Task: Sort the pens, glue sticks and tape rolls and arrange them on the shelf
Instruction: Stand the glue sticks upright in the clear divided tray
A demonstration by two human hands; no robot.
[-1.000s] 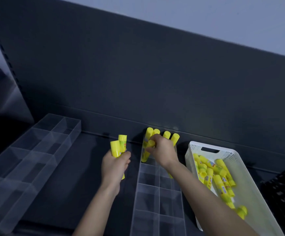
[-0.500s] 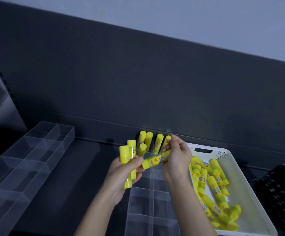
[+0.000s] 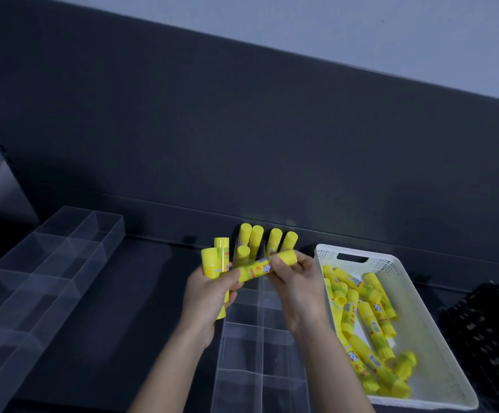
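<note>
Now the right hand is no longer at the far end of the clear divider tray, where a second ago it was setting sticks upright; it has come back toward the body and met the left hand above the tray. Five glue sticks stand in the far compartments, just beyond both hands, so that placement looks finished and a new stick is being passed over for the next one.

The right hand's thumb and fingers are closed around the cap end of a single glue stick, which lies nearly level between the two hands; its other end touches the left hand's fingertips. The left hand is closed around two more spare sticks, held upright above its knuckles, just left of the standing row.

The white basket with the loose supply of glue sticks sits immediately right of the right hand. A second clear tray, with nothing in it, lies well to the left of the left hand. No pens or tape rolls are visible, so only the glue-stick part of the sorting seems underway, with many sticks left in the basket.
</note>
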